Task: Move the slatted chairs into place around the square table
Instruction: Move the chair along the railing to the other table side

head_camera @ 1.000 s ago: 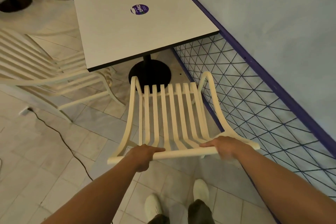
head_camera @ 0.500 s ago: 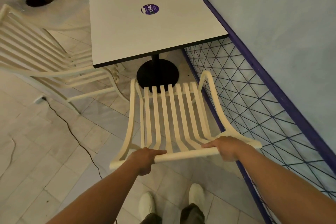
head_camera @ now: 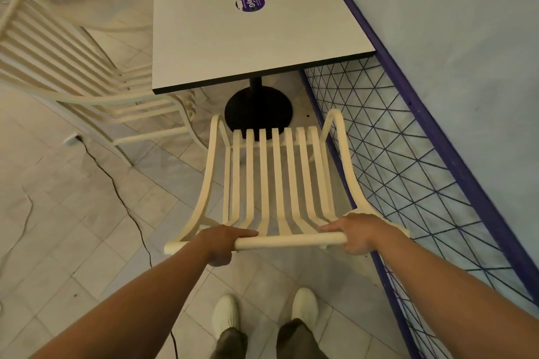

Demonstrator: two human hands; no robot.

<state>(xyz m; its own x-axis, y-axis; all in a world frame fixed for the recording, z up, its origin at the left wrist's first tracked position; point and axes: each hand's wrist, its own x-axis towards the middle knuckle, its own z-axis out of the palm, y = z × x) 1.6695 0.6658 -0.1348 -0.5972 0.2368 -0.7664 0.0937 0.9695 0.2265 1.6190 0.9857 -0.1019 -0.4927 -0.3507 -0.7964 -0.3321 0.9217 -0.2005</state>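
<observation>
Slatted chair [head_camera: 277, 178] is gripped by its top rail: left hand [head_camera: 223, 243] and right hand [head_camera: 357, 232] both closed around it, arms extended. It stands before the square desk [head_camera: 233, 46], whose purple sticker [head_camera: 250, 3] reads "ClayG".

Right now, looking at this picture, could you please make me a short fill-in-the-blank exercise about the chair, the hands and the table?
1. Both hands, left hand and right hand, grip the top rail of the cream ____.
2. The round sticker on the table is ____ in colour.
3. The table stands on a round ____ base.
4. A thin black ____ runs across the floor tiles.

Missing words: chair; purple; black; cable
</observation>
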